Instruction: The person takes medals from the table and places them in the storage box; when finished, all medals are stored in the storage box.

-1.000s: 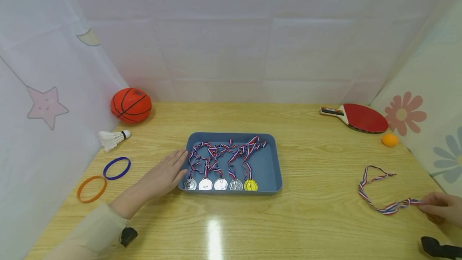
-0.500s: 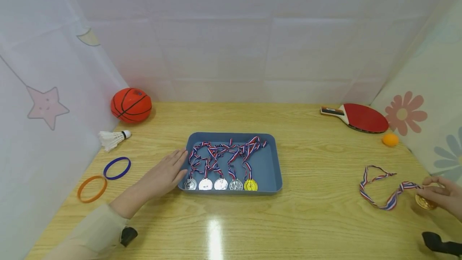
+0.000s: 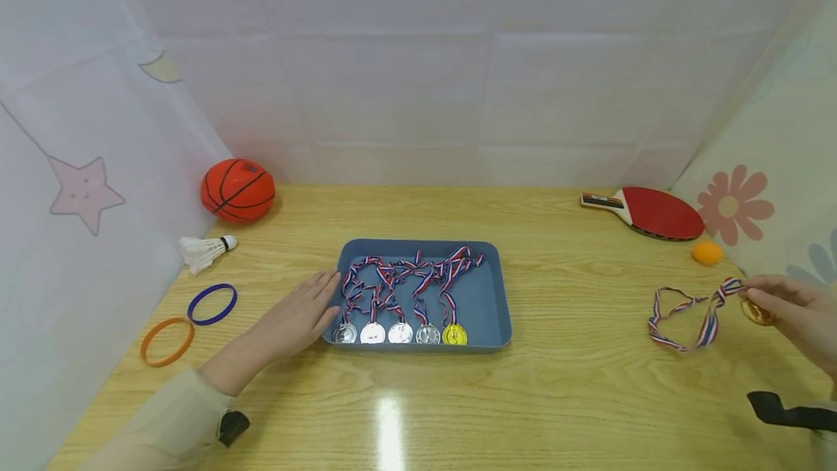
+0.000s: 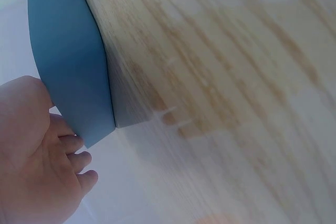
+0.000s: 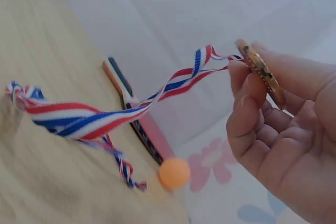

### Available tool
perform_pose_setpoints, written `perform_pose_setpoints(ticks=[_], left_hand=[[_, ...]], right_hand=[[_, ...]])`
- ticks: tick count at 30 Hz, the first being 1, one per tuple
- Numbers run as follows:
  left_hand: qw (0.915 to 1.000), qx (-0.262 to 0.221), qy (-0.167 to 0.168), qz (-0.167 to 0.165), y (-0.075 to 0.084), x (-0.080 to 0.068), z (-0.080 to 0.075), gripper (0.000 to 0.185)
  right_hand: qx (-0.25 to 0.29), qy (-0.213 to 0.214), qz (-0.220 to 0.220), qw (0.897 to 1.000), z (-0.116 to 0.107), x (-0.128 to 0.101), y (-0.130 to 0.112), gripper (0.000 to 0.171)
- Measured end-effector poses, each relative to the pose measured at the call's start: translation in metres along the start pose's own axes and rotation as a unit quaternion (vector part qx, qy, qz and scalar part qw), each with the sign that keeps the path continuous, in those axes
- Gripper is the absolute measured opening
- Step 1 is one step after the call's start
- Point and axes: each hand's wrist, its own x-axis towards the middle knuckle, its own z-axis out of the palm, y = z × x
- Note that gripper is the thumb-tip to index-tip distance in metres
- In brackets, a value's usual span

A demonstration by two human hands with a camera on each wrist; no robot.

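A blue tray (image 3: 487,296) sits mid-table with several medals laid in a row, silver ones and a gold one (image 3: 454,335), their striped ribbons bunched at the back. My left hand (image 3: 297,315) lies flat on the table, fingers straight, touching the tray's left wall (image 4: 68,61). My right hand (image 3: 794,315) is lifted at the right edge and pinches a bronze-gold medal (image 3: 757,311) (image 5: 261,72) by its rim. Its red, white and blue ribbon (image 3: 683,315) (image 5: 100,116) trails down to the table.
A small basketball (image 3: 237,190), a shuttlecock (image 3: 204,251) and blue (image 3: 211,304) and orange (image 3: 166,341) rings lie at the left. A red table tennis bat (image 3: 650,213) and orange ball (image 3: 706,254) lie at the far right. Fabric walls enclose three sides.
My right hand has lifted the medal off the table and moved it up and away from me, drawing the ribbon after it. The left hand has stayed put.
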Motion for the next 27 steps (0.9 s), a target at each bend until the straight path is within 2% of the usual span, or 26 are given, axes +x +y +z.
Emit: perform_pose_setpoints(ticks=[2,4,7,10,12,16,21,25,27], left_hand=[[1.0000,0.001,0.001,0.001,0.000,0.000,-0.001,0.056],[1.0000,0.002,0.002,0.003,0.000,0.000,-0.001,0.056],[1.0000,0.002,0.004,0.004,0.000,0.000,-0.001,0.055],[1.0000,0.002,0.004,0.003,0.000,0.000,-0.001,0.055],[1.0000,0.002,0.003,0.002,0.000,0.000,-0.001,0.055],[1.0000,0.002,0.001,0.001,0.001,0.001,-0.002,0.055],[1.0000,0.000,0.000,0.003,0.002,0.000,-0.003,0.056],[1.0000,-0.002,0.001,0.003,0.003,0.000,-0.004,0.055],[1.0000,-0.003,0.002,0.003,0.003,0.000,-0.005,0.055]], right_hand=[[0.027,-0.006,-0.009,1.000,0.012,0.006,-0.026,0.028],[0.085,-0.017,-0.019,0.996,0.030,0.011,-0.060,0.029],[0.170,-0.031,-0.019,0.985,0.060,0.017,-0.114,0.031],[0.242,-0.035,-0.029,0.969,0.078,0.026,-0.146,0.033],[0.272,-0.037,-0.034,0.961,0.084,0.033,-0.158,0.034],[0.321,-0.078,-0.055,0.942,0.091,0.051,-0.176,0.035],[0.346,-0.145,-0.091,0.923,0.103,0.072,-0.197,0.039],[0.362,-0.189,-0.093,0.908,0.115,0.085,-0.213,0.040],[0.364,-0.202,-0.094,0.904,0.122,0.090,-0.222,0.040]])
